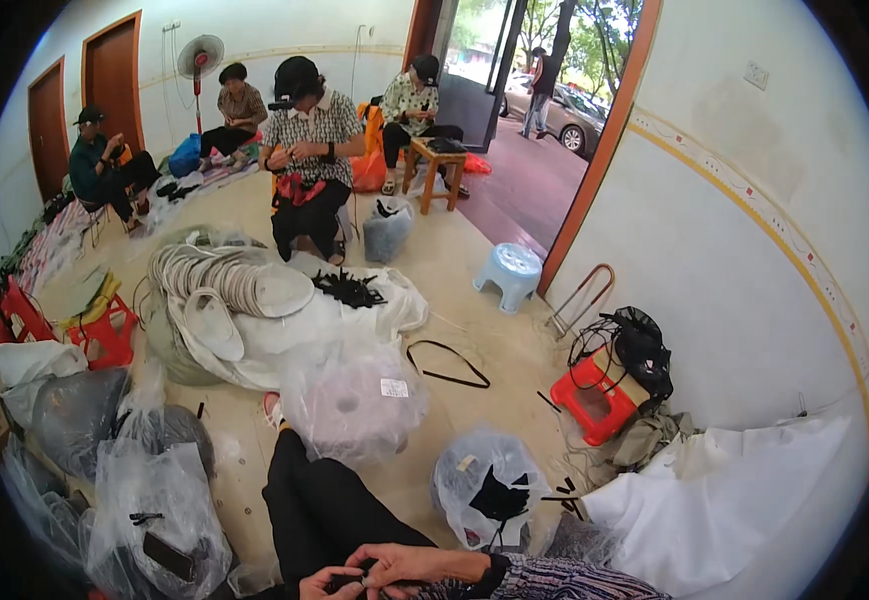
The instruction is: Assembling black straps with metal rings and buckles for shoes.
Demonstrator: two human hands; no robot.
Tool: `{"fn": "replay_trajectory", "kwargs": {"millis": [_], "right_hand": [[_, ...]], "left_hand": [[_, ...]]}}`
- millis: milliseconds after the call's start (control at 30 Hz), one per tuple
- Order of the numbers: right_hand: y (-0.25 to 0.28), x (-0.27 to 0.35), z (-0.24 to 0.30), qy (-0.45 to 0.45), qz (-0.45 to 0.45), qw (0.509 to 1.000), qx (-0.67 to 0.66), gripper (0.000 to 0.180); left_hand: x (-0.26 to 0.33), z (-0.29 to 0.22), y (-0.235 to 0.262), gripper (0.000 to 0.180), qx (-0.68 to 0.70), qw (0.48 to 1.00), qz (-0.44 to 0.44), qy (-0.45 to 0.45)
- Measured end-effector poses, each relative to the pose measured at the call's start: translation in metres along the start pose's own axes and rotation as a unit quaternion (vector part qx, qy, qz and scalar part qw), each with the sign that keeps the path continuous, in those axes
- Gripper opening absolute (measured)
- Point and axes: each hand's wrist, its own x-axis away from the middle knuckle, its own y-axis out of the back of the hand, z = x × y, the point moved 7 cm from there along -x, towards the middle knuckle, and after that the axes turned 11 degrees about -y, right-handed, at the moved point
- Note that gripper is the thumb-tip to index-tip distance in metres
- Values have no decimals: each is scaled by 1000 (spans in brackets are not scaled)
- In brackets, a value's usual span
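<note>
Low in the view, my left hand (pixel 328 584) and my right hand (pixel 402 565) meet over my dark trousers. Fingers of both are closed in a pinch on a small black piece (pixel 365 568); it is mostly covered, and its exact kind cannot be made out. Just right of my knee stands a clear plastic bag (pixel 451 474) with black pieces (pixel 500 494) on top. Short black strips (pixel 564 497) lie on the floor beside it. Beyond my knees sits a large clear bag (pixel 354 400) with a round pinkish roll inside.
White oval pieces (pixel 216 280) lie stacked on sheeting, near a heap of black strips (pixel 350 289). A phone (pixel 168 556) rests on plastic bags at left. Right are a red stool (pixel 594 400) and a white sheet (pixel 724 490). A blue stool (pixel 509 270) stands near the doorway; several people sit working beyond.
</note>
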Motion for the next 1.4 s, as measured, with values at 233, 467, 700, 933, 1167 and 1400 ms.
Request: {"fn": "replay_trajectory", "kwargs": {"millis": [233,467,700,933,1167,1400], "right_hand": [[0,-3,-12,-18,-85,984,155,20],[7,-11,-24,-8,-149,971,186,22],[-2,-13,-31,-36,-61,994,86,21],[-7,-8,-39,-66,-65,991,95,21],[-11,-3,-46,-32,-66,994,78,23],[-9,-2,-76,-85,-49,991,91,23]], "left_hand": [[13,-4,5,18,16,999,-24,16],[19,-17,3,18,-41,998,-46,-30],[24,-4,3,20,16,1000,-27,-1],[35,22,8,23,138,985,-60,87],[43,23,4,21,75,991,-53,97],[57,40,6,19,-19,999,-45,14]]}}
